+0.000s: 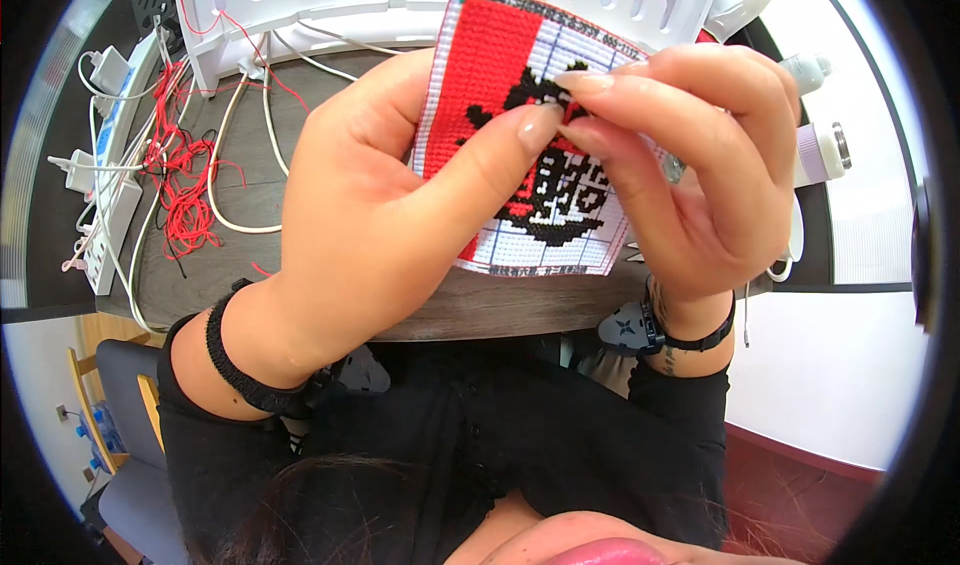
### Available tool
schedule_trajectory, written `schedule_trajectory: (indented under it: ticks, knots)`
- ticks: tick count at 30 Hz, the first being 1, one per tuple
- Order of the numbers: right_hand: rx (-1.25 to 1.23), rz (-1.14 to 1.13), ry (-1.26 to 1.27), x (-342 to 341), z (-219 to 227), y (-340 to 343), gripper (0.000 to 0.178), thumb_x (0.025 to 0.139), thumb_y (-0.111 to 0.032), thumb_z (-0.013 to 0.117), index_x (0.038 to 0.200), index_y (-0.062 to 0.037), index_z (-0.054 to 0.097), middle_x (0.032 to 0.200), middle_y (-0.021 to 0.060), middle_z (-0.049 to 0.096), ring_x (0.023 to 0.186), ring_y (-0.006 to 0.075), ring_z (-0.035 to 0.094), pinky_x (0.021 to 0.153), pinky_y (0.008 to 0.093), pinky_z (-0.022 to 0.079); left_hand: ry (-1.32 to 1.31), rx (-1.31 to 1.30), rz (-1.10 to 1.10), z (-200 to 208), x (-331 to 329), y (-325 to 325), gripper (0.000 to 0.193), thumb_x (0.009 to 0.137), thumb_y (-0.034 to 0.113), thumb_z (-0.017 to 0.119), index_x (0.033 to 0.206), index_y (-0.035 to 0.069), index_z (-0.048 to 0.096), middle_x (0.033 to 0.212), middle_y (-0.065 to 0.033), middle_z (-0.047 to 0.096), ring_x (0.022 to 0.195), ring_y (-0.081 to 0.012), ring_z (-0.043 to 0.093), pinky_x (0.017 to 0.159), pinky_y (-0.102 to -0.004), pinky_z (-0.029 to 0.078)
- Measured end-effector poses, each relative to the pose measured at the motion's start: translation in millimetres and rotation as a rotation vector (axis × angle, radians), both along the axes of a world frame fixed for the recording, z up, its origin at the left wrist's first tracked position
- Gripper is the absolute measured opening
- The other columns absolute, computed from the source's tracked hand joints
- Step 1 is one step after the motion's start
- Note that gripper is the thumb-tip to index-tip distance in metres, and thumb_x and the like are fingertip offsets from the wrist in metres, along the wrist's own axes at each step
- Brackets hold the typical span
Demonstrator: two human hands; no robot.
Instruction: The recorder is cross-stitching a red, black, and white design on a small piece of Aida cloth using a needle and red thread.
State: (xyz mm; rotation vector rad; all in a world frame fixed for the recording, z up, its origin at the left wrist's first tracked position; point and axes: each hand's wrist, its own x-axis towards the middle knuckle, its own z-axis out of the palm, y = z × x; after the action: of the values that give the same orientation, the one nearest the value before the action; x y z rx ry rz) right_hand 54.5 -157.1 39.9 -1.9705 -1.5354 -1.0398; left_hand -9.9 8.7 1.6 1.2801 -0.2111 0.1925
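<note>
A cross-stitch piece (490,65) is held up tilted above the desk. Red stitches fill its left band, and a black, white and red pattern covers the rest, with blue grid lines on the white. My left hand (365,195) grips it, thumb across the front and fingers hidden behind. My right hand (700,155) is closed in a pinch at the front of the cloth, beside the left thumb tip. Whatever those fingertips hold is too small to make out; a bit of red shows by them.
Tangled red and black thread (190,195) lies on the desk (450,310) at the left, among white cables and a power strip (115,225). A white slotted rack (340,5) stands at the back. Bottles, one with a lilac band (815,153), stand at the right.
</note>
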Motion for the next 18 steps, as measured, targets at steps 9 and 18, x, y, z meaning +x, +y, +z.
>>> schedule_trajectory:
  ticks: [9,18]
  knots:
    - [0.216,0.349,0.199,-5,7,-11,0.007,0.082,-0.014,0.049,0.084,-0.0073,0.051,0.074,0.0117,0.053,0.065,0.0158,0.05,0.059,0.0245,0.039,-0.063,0.091,0.047,-5,1,-3,0.017,0.078,0.007,0.057,0.093,0.0,0.056,0.084,-0.0046,0.06,0.072,-0.0062,0.054,0.066,-0.0184,0.042]
    - [0.49,0.574,0.635,-12,3,-12,0.019,0.09,-0.018,0.031,0.099,-0.0039,0.04,0.056,0.0067,0.045,0.042,0.0089,0.031,0.043,0.0207,0.033,-0.038,0.086,0.047,-1,2,-5,0.016,0.078,0.006,0.057,0.092,0.0,0.056,0.082,-0.0046,0.06,0.071,-0.0064,0.055,0.064,-0.0188,0.042]
